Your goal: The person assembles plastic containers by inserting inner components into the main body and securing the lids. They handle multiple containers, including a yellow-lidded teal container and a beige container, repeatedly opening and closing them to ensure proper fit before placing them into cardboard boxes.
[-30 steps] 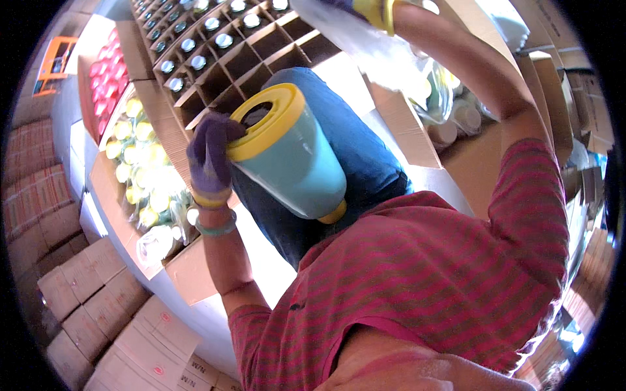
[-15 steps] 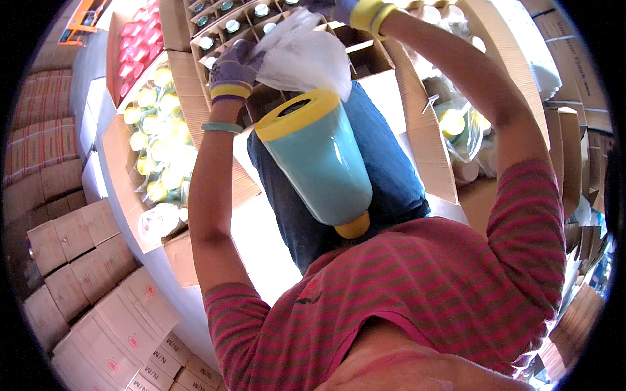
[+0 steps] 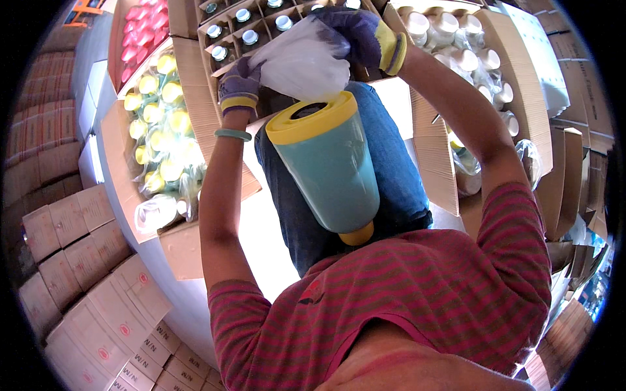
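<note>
My left hand (image 3: pixel 240 83), in a purple glove with a yellow cuff, pinches one side of a clear plastic bag (image 3: pixel 303 60). My right hand (image 3: pixel 360 38), gloved alike, grips the bag's far right side, its fingertips partly hidden by the film. The bag hangs bunched between both hands, above a tapered turquoise flask body (image 3: pixel 329 173). This lies across my thighs, its yellow rim with a dark round opening facing away from me and a yellow-orange knob at the near end. Just beyond my hands stands a divided carton (image 3: pixel 215 78) with several bottle-like pieces with pale caps.
At left, an open carton (image 3: pixel 117 156) holds yellow-capped pieces in plastic; pink ones (image 3: pixel 145 29) lie beyond it. A carton at right (image 3: pixel 531 98) holds white-capped pieces (image 3: pixel 466 60). Stacked closed boxes (image 3: pixel 98 326) fill the lower left. Carton flaps (image 3: pixel 433 163) stick out beside my legs.
My right hand has come nearer from the far edge and now grips the bag. The bag has been drawn slightly toward me, and my view has shifted a little.
</note>
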A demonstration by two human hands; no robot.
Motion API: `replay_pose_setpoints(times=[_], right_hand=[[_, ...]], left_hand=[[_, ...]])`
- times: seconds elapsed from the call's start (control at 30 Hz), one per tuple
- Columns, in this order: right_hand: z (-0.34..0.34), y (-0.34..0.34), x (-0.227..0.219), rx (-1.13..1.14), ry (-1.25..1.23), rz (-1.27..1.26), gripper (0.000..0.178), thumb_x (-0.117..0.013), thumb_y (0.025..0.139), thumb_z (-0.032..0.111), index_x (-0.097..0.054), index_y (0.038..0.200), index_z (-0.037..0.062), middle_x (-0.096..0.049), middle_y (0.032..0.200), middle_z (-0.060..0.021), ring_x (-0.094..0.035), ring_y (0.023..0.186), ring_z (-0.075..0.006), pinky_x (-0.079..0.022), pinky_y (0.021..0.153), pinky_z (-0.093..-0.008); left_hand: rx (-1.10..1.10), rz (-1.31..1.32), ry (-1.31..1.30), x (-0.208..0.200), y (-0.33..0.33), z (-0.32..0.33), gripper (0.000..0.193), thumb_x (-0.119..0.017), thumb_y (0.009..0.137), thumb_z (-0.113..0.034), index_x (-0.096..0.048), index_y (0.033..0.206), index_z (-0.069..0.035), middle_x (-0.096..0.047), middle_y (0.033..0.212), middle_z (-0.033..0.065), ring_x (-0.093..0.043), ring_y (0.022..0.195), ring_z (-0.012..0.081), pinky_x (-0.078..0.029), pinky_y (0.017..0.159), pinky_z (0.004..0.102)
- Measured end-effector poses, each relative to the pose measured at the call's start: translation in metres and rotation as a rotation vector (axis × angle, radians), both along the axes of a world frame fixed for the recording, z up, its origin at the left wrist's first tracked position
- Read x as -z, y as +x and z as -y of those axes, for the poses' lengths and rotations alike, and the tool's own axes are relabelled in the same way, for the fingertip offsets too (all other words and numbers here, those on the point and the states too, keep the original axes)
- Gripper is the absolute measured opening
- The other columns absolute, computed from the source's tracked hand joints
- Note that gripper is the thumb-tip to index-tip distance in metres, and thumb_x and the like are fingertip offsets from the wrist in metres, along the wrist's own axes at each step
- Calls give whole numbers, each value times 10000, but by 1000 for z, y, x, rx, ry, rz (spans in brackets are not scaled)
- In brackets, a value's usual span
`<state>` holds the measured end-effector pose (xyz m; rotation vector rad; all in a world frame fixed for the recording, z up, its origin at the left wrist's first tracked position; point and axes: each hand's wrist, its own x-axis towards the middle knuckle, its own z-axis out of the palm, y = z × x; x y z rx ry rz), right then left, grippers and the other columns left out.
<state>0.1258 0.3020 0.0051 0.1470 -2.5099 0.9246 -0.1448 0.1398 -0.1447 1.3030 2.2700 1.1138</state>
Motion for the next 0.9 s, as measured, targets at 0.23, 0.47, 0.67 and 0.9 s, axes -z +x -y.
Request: replay_pose_setpoints(times=[0.23,0.47,0.67,0.9], right_hand=[[-20,-15,67,386,81,545,386,-667,857,354,-644,1140,92,-704,983,-120,-692,871,-228,-557,787,-370],[-32,35,119,616,-155,487,357,-659,896,335,-619,1192,141,-683,991,-50,-625,852,-150,-518,772,-299],[19,-8,57,397,-958,253,443,-575,942,427,-588,1234,95,-674,963,-52,-612,824,-73,-520,733,-206],[-26,-72,86,223,-620,354,251,-585,947,223,-638,1149,84,-662,1111,-98,-644,1043,-213,-528,926,-346]], left_hand=[[94,650,331,-5,-38,8,455,-643,876,-166,-516,1284,-10,-574,1274,122,-529,1173,259,-396,1045,355],[-178,1089,386,0,-28,57,375,-644,876,-191,-551,1201,-28,-609,1143,117,-573,1037,275,-448,913,360],[-238,1018,675,-22,-12,29,312,-645,876,-212,-582,1130,-43,-640,1032,112,-611,920,288,-493,800,365],[414,-743,690,-135,53,-2,442,-748,699,-300,-627,1076,-105,-630,1045,80,-580,984,314,-384,1008,452]])
